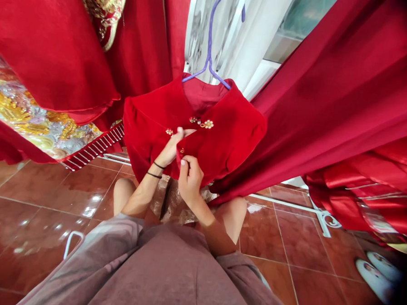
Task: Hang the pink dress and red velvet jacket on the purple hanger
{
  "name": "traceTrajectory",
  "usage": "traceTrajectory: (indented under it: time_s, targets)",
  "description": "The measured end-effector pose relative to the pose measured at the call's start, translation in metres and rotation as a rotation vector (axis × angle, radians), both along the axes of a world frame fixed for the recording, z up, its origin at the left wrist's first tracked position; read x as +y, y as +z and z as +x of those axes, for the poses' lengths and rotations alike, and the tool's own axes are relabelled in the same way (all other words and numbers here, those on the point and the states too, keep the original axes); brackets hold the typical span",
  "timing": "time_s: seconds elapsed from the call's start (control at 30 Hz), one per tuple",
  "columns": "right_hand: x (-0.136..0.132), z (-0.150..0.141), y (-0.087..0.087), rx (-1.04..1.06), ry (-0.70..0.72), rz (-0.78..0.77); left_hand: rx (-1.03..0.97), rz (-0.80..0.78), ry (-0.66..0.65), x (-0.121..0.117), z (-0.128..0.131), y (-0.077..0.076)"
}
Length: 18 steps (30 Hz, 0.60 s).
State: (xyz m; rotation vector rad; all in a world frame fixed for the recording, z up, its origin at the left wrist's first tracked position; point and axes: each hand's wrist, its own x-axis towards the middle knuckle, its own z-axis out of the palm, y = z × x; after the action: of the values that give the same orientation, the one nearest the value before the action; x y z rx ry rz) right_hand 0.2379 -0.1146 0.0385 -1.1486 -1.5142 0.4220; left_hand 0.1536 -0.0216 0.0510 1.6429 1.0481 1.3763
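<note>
In front of me a red velvet jacket point(231, 110) hangs from a purple wire hanger point(210, 43). A flower-shaped gold and pearl clasp point(208, 124) sits at its collar, and a smaller beaded ornament point(169, 132) lies further left. My left hand point(171, 146), two black bands on its wrist, is at the front opening, its fingertips partly hidden behind the fabric edge. Just below and to the right, my right hand point(191, 177) pinches the same edge, close to a small gold fastening point(182, 151). Both hands are closed on the jacket front.
Red garments point(145, 31) hang at the left, one with a sequinned panel point(37, 125). A long red cloth point(328, 109) slants down on the right. Behind stands a white metal rack point(283, 201). White slippers point(374, 280) lie on the red tiled floor point(275, 270).
</note>
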Motion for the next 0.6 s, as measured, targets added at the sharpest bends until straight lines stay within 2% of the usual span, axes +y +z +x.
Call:
traceTrajectory:
  time_s: [0.1, 0.2, 0.27, 0.3, 0.37, 0.47, 0.53, 0.6]
  targets:
    - [0.031, -0.017, -0.020, -0.094, 0.103, -0.061, -0.108, -0.024, -0.042, -0.008, -0.027, -0.011]
    - [0.050, -0.029, -0.038, -0.176, 0.198, -0.136, 0.057, 0.029, 0.052, -0.013, -0.042, -0.020]
    - [0.048, -0.031, -0.054, -0.142, 0.238, -0.132, 0.140, 0.029, 0.138, -0.011, -0.046, -0.023]
    - [0.043, -0.029, -0.064, -0.078, 0.249, -0.138, 0.140, 0.023, 0.182, -0.010, -0.047, -0.023]
    - [0.029, -0.019, -0.091, 0.213, 0.185, -0.241, 0.098, 0.007, 0.223, -0.009, -0.049, -0.020]
    - [0.015, 0.015, -0.139, 0.717, -0.081, -0.485, -0.025, -0.012, 0.207, -0.014, -0.053, -0.009]
    - [0.016, 0.048, -0.164, 0.866, -0.176, -0.575, -0.109, -0.023, 0.195, -0.019, -0.058, 0.001]
    - [0.024, 0.082, -0.179, 0.939, -0.149, -0.651, -0.142, -0.024, 0.209, -0.021, -0.064, 0.008]
